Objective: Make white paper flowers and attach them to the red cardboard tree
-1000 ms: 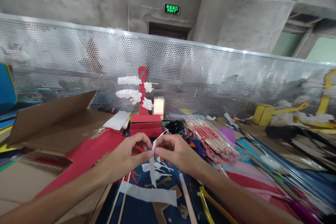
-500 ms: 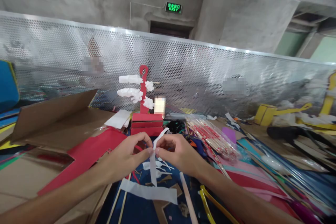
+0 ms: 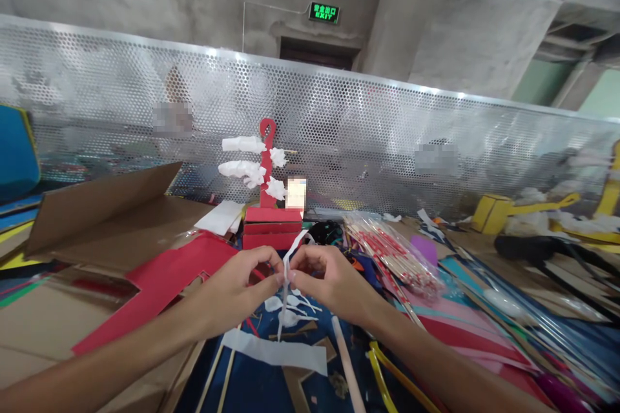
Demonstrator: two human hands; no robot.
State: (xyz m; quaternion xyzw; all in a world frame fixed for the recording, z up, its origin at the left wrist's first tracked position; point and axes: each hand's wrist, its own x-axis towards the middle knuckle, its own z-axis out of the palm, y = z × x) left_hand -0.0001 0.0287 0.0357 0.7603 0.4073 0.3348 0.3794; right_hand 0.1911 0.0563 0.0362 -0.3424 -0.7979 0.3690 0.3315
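Thumb and fingers of my left hand (image 3: 256,274) pinch a narrow white paper strip (image 3: 281,316) near its middle. My right hand (image 3: 322,277) pinches the same strip from the other side, the fingertips almost meeting. The strip's top end leans right above the fingers, and its lower part hangs down, seen nearly edge-on. Beneath it, a wider white paper strip (image 3: 276,352) lies across the dark blue surface. Several small white twisted paper pieces (image 3: 290,317) with thin tails lie behind the hanging strip.
A red cardboard stand (image 3: 272,226) holding white paper shapes rises behind my hands. Brown cardboard (image 3: 111,232) and a red sheet (image 3: 165,284) lie left. A bag of red-and-white sticks (image 3: 392,251), coloured sheets and a yellow-handled tool (image 3: 380,374) lie right. A perforated metal screen (image 3: 339,116) stands behind.
The strip between my fingers has turned from showing its flat face to nearly edge-on, narrower and slightly twisted. Both hands keep their pinch in about the same place.
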